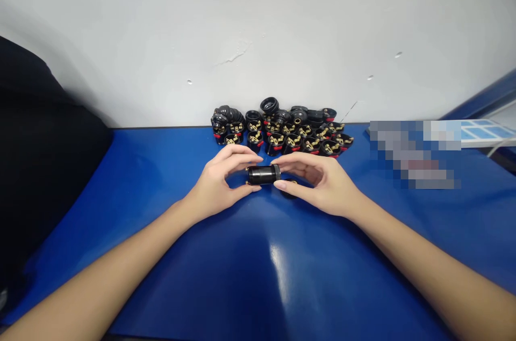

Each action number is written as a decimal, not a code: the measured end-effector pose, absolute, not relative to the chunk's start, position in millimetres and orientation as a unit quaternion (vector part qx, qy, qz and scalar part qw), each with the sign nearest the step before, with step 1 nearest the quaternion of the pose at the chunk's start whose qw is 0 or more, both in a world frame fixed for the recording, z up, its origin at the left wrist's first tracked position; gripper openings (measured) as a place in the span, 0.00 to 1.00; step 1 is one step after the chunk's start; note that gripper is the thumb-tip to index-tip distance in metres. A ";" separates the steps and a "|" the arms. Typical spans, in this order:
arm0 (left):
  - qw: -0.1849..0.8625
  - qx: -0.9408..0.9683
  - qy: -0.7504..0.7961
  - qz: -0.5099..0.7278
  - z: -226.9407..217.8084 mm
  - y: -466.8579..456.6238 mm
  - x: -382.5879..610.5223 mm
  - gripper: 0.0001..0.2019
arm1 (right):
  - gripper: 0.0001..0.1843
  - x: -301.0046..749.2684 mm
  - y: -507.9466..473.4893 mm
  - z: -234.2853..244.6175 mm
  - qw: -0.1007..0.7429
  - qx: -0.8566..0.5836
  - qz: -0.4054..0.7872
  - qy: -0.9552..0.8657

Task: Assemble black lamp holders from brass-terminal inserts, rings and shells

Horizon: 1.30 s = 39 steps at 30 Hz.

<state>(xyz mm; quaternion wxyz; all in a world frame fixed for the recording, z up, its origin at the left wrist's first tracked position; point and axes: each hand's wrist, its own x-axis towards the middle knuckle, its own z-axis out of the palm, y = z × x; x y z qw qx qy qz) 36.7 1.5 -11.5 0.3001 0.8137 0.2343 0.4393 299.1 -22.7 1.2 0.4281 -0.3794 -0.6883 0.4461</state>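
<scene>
A black cylindrical socket [262, 175] lies sideways between my hands, brass screws at its left end and a wider ring at its right. My left hand [221, 177] curves around the left part, thumb below and fingertips above, at its edges. With thumb and fingers, my right hand [318, 180] grips the ringed end. Under the right thumb, another dark piece [289, 194] with a bit of brass is mostly hidden. Just beyond my hands stand several black sockets [293, 142] with brass contacts inside and red marks on their sides.
Black threaded rings [269, 105] are piled behind the sockets, against the white wall [258, 35]. Everything rests on a blue table [242, 266]. Dark cloth [40, 142] covers the left side. At right lie a blurred-out item [419, 161] and a white-and-blue panel [484, 131].
</scene>
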 end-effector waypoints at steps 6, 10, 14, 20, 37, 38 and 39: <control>0.224 0.843 0.244 0.424 -8.9 2.5 36.1 0.18 | 0.20 299.0 -21.3 -0.2 0.426 -0.375 0.451 -0.689; 0.212 0.850 0.248 0.414 -9.1 3.8 34.3 0.19 | 0.20 299.2 -20.9 -1.0 0.426 -0.368 0.449 -0.693; 0.215 0.849 0.249 0.414 -7.1 2.4 34.4 0.20 | 0.19 299.9 -21.2 -1.0 0.426 -0.369 0.442 -0.698; 0.226 0.842 0.290 0.395 -3.5 -1.6 35.3 0.16 | 0.19 300.6 -20.8 -2.3 0.427 -0.369 0.435 -0.701; 0.224 0.841 0.322 0.373 -5.8 0.0 32.6 0.24 | 0.19 300.2 -20.6 0.5 0.426 -0.363 0.428 -0.710; 0.219 0.842 0.332 0.364 -5.1 -0.5 32.7 0.21 | 0.19 300.2 -20.7 0.8 0.425 -0.362 0.429 -0.710; 0.215 0.844 0.338 0.356 -4.3 -0.8 32.8 0.17 | 0.19 300.0 -20.9 1.0 0.425 -0.362 0.429 -0.711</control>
